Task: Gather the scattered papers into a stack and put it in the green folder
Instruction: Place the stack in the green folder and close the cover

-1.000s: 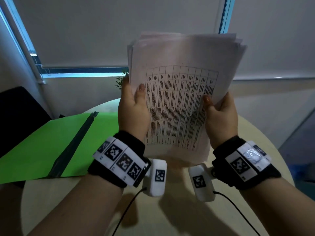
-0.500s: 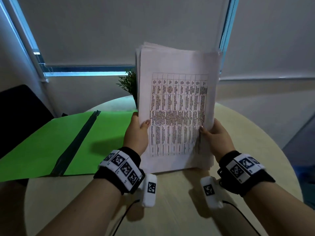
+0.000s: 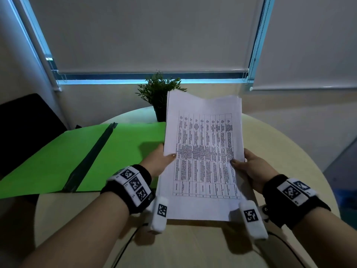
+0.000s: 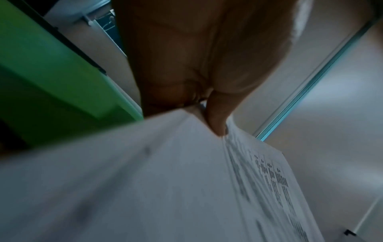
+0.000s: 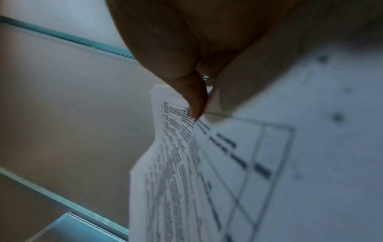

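Observation:
A stack of white papers point(image 3: 204, 157) with a printed table on top is held over the round table, tilted back toward me, its lower edge near the tabletop. My left hand point(image 3: 160, 161) grips the stack's left edge, thumb on the top sheet. My right hand point(image 3: 249, 167) grips the right edge the same way. The left wrist view shows the thumb point(image 4: 217, 114) pressed on the papers point(image 4: 165, 180); the right wrist view shows the thumb point(image 5: 194, 101) on the printed sheet point(image 5: 207, 163). The green folder point(image 3: 58, 157) lies open on the table to the left.
A small potted plant point(image 3: 160, 95) stands at the table's far edge behind the papers. A black chair point(image 3: 25, 124) sits at the left beyond the folder. The light wooden table point(image 3: 280, 151) curves round at the right. Closed blinds cover the window behind.
Both hands have lowered the paper stack from chest height down toward the table and tipped it from upright to leaning flatter. The sheets' edges now line up more evenly.

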A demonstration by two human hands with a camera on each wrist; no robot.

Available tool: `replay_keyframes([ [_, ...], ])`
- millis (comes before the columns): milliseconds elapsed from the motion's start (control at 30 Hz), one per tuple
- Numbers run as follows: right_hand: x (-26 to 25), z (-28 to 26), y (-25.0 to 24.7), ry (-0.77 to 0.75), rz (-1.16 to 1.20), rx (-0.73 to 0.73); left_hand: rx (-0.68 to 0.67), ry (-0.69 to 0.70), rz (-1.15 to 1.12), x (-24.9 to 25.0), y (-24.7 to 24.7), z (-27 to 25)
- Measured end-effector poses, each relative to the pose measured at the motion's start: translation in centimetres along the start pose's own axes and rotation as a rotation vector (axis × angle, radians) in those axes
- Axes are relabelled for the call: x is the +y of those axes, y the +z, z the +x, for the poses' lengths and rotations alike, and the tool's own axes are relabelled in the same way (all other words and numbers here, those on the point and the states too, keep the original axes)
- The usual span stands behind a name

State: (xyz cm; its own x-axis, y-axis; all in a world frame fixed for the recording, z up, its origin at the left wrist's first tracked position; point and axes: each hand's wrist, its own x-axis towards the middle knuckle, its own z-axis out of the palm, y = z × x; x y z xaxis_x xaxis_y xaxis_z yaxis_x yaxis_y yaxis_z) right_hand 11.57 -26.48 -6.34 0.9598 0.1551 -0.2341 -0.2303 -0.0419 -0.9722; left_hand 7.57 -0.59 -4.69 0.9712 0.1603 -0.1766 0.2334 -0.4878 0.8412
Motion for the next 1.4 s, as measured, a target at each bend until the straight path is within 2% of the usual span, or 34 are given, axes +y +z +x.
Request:
replay_keyframes([
  [167,0.9,0.3,-0.8,0.064,0.031,0.013,-0.099,-0.004,0.243,0.2,-0.7,0.3],
  [267,1.4,0.6,-1.5,0.078,0.035,0.035,-0.091,-0.027,0.372,-0.2,-2.1,1.0],
  [367,1.8,0.8,-2.2,0.083,0.063,0.07,-0.099,-0.107,0.601,-0.9,-4.5,1.7],
  [500,1.8,0.2,-2.9,0.102,0.1,0.069,-0.197,-0.255,0.927,-2.8,-6.7,2.4],
  [567,1.8,0.2,-3.2,0.109,0.105,0.057,-0.257,-0.305,1.011,-4.0,-7.1,2.2],
  [733,1.5,0.3,-3.1,0.111,0.102,0.032,-0.309,-0.301,1.057,-4.8,-7.8,0.3],
  [867,1.2,0.4,-2.7,0.108,0.105,-0.002,-0.371,-0.278,1.098,-3.2,-7.3,-2.1],
  [1067,0.5,0.0,-2.7,0.103,0.1,-0.053,-0.494,-0.119,1.226,-0.7,-4.2,-5.7],
  [1267,0.6,-0.4,-4.2,0.152,0.114,-0.001,-0.623,0.023,1.169,0.2,-0.8,-9.5],
  [1333,0.9,-0.2,-5.0,0.168,0.09,-0.023,-0.659,0.015,1.077,0.4,-0.5,-10.2],
  [1400,1.2,-0.1,-5.5,0.183,0.048,-0.065,-0.612,-0.006,1.005,0.5,-1.4,-10.0],
])
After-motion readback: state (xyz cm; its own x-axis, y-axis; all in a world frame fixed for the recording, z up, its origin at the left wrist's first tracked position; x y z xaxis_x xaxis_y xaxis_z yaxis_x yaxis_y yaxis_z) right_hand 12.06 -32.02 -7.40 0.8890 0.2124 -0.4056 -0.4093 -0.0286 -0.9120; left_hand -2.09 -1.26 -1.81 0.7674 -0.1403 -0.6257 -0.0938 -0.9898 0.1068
